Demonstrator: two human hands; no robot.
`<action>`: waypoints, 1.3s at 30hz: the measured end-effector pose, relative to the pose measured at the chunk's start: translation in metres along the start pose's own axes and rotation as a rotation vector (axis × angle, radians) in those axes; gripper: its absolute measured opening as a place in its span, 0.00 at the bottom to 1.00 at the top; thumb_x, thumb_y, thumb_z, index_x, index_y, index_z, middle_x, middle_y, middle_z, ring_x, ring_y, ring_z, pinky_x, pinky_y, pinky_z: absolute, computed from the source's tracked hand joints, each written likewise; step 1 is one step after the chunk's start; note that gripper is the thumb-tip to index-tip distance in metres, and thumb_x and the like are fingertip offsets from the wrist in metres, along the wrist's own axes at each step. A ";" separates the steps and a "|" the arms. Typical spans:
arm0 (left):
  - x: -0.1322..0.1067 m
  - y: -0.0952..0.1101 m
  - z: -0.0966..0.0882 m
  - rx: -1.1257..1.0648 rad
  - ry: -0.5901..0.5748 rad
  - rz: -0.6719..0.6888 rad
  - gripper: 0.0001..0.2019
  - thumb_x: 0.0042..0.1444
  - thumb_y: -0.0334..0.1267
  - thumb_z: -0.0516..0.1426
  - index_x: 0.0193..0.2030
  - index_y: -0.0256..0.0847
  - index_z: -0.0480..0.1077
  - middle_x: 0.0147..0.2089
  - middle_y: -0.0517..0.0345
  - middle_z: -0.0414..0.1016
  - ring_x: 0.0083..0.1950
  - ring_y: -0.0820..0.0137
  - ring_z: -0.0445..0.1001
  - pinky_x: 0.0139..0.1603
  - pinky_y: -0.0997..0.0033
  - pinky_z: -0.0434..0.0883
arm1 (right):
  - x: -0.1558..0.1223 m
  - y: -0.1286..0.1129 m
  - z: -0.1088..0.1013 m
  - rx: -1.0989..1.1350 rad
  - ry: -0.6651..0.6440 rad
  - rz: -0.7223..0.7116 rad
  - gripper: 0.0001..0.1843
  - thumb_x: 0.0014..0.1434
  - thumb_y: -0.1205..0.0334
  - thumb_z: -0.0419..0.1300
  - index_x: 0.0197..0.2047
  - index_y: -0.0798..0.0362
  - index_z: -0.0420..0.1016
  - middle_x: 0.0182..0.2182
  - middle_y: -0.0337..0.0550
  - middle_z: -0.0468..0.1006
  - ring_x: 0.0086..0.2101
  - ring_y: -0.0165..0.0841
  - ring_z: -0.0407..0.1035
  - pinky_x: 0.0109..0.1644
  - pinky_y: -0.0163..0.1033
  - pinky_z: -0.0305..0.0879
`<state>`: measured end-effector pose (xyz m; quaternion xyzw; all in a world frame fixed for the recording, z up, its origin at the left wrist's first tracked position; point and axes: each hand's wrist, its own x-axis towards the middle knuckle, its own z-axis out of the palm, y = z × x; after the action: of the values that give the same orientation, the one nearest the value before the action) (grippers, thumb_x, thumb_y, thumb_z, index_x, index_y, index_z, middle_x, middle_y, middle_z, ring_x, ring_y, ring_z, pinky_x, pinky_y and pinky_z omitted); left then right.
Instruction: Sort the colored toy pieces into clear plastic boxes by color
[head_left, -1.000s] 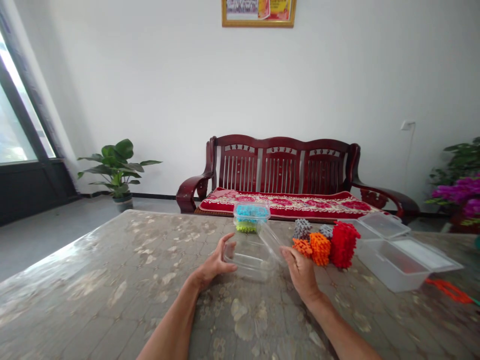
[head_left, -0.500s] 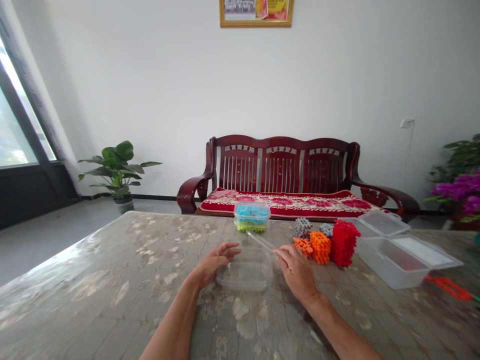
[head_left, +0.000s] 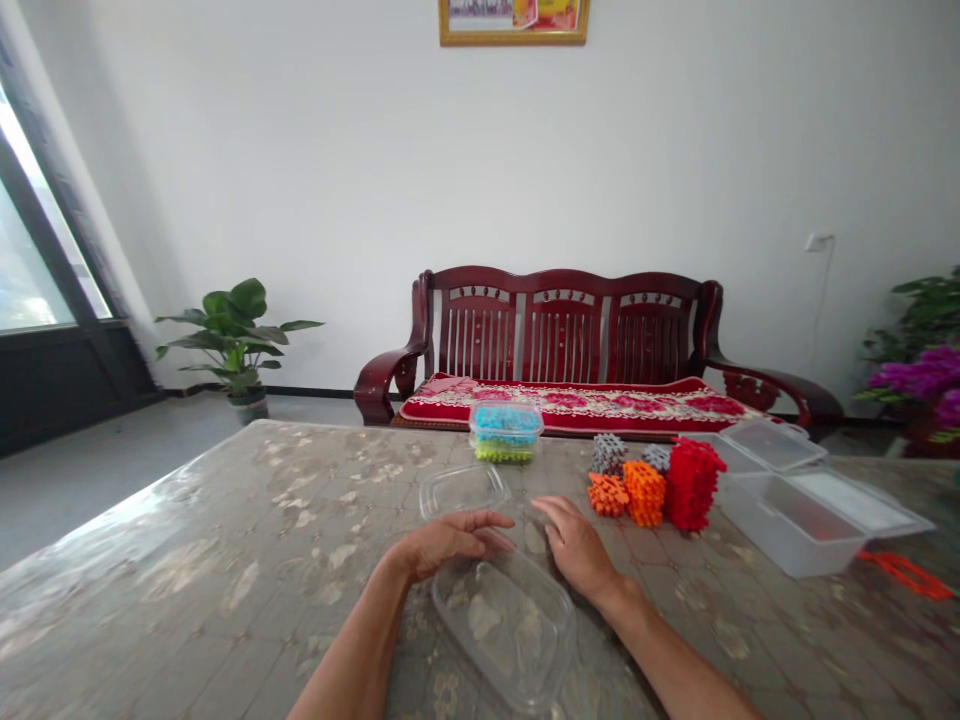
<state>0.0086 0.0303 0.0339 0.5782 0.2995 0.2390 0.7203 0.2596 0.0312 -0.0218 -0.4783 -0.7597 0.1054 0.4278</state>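
Observation:
A clear plastic container [head_left: 504, 625] lies open side up on the table, close to me, between my forearms. My left hand [head_left: 450, 540] is curled over its far rim, fingers together, gripping it. My right hand [head_left: 574, 545] rests at the container's far right corner with its fingers stretched out flat. The container's clear lid [head_left: 461, 488] lies by itself on the table just beyond my left hand.
On the marbled table [head_left: 225, 560] beyond my hands stand a closed small box of blue and green pieces [head_left: 505, 431], red, orange and grey stacks of toothed pieces [head_left: 658, 484], and a larger open clear box [head_left: 795, 510]. An orange strip [head_left: 904, 573] lies far right. A wooden bench [head_left: 570, 350] stands behind.
The lid came off the container and now lies on the table behind. The container has slid toward me and turned at an angle. Both hands moved nearer with it.

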 end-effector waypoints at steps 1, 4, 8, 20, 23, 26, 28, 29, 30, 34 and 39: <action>0.001 -0.001 0.000 -0.015 0.026 -0.002 0.23 0.48 0.35 0.64 0.54 0.45 0.75 0.50 0.53 0.81 0.51 0.60 0.77 0.56 0.63 0.67 | -0.001 0.002 0.000 0.011 0.010 0.030 0.27 0.51 0.77 0.50 0.49 0.48 0.79 0.48 0.45 0.81 0.50 0.36 0.73 0.58 0.45 0.68; 0.009 -0.006 0.001 -0.061 0.161 0.006 0.26 0.45 0.32 0.64 0.54 0.44 0.75 0.49 0.53 0.82 0.53 0.60 0.77 0.58 0.61 0.66 | -0.002 0.011 0.003 0.097 0.064 0.109 0.24 0.51 0.74 0.50 0.44 0.50 0.81 0.43 0.45 0.83 0.46 0.36 0.76 0.54 0.44 0.71; 0.028 -0.018 0.005 -0.149 0.380 0.089 0.23 0.43 0.33 0.63 0.50 0.41 0.76 0.51 0.49 0.81 0.54 0.59 0.76 0.59 0.61 0.66 | 0.000 0.025 -0.006 0.179 0.253 0.204 0.21 0.54 0.69 0.48 0.42 0.53 0.80 0.37 0.47 0.84 0.36 0.36 0.78 0.44 0.43 0.75; 0.059 -0.030 0.012 -0.091 0.687 0.336 0.29 0.49 0.47 0.64 0.58 0.41 0.67 0.54 0.46 0.78 0.60 0.53 0.72 0.63 0.54 0.65 | -0.010 0.035 -0.081 -0.663 0.284 0.014 0.22 0.59 0.72 0.52 0.54 0.49 0.76 0.47 0.47 0.81 0.43 0.42 0.70 0.49 0.47 0.65; 0.054 -0.028 0.013 -0.041 0.683 0.364 0.34 0.50 0.49 0.64 0.63 0.41 0.62 0.59 0.44 0.74 0.63 0.52 0.69 0.64 0.55 0.64 | -0.011 0.037 -0.081 -0.702 0.278 -0.013 0.20 0.60 0.71 0.52 0.51 0.49 0.77 0.46 0.46 0.81 0.43 0.43 0.70 0.48 0.46 0.64; 0.050 -0.028 0.014 -0.006 0.662 0.371 0.37 0.51 0.48 0.63 0.66 0.40 0.58 0.60 0.43 0.72 0.65 0.53 0.68 0.66 0.55 0.62 | -0.007 0.040 -0.089 -0.698 0.361 -0.002 0.19 0.61 0.70 0.51 0.51 0.51 0.75 0.47 0.48 0.80 0.45 0.43 0.69 0.51 0.47 0.63; 0.050 -0.029 0.014 0.000 0.656 0.371 0.37 0.50 0.46 0.63 0.65 0.40 0.57 0.59 0.44 0.73 0.65 0.53 0.68 0.66 0.54 0.61 | -0.006 0.043 -0.096 -0.707 0.426 0.035 0.19 0.61 0.69 0.50 0.54 0.53 0.73 0.49 0.51 0.79 0.47 0.43 0.69 0.52 0.48 0.63; 0.051 -0.030 0.013 -0.003 0.659 0.372 0.37 0.49 0.45 0.62 0.65 0.40 0.57 0.58 0.45 0.74 0.64 0.53 0.68 0.67 0.53 0.61 | -0.005 0.045 -0.099 -0.713 0.447 0.058 0.20 0.61 0.68 0.50 0.55 0.54 0.71 0.50 0.52 0.78 0.47 0.44 0.69 0.53 0.48 0.63; 0.052 -0.031 0.013 -0.013 0.660 0.374 0.36 0.49 0.44 0.62 0.64 0.41 0.58 0.57 0.46 0.75 0.63 0.54 0.69 0.67 0.53 0.60 | -0.006 0.047 -0.102 -0.719 0.456 0.085 0.21 0.61 0.67 0.51 0.57 0.54 0.70 0.50 0.53 0.77 0.48 0.44 0.69 0.53 0.48 0.63; 0.053 -0.032 0.011 -0.090 0.657 0.379 0.35 0.49 0.44 0.60 0.65 0.41 0.58 0.55 0.47 0.76 0.59 0.55 0.74 0.64 0.54 0.64 | -0.008 0.054 -0.104 -0.748 0.407 0.203 0.26 0.61 0.61 0.55 0.62 0.56 0.64 0.53 0.59 0.74 0.50 0.47 0.70 0.50 0.47 0.66; 0.048 -0.024 0.011 -0.086 0.643 0.349 0.36 0.51 0.46 0.60 0.66 0.39 0.56 0.55 0.45 0.76 0.56 0.55 0.76 0.62 0.54 0.67 | -0.005 0.055 -0.105 -0.785 0.376 0.274 0.29 0.62 0.57 0.55 0.65 0.56 0.60 0.57 0.59 0.71 0.53 0.47 0.69 0.48 0.44 0.68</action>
<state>0.0504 0.0504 0.0046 0.4851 0.3971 0.5401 0.5615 0.3747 0.0293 0.0081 -0.7111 -0.5810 -0.2237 0.3267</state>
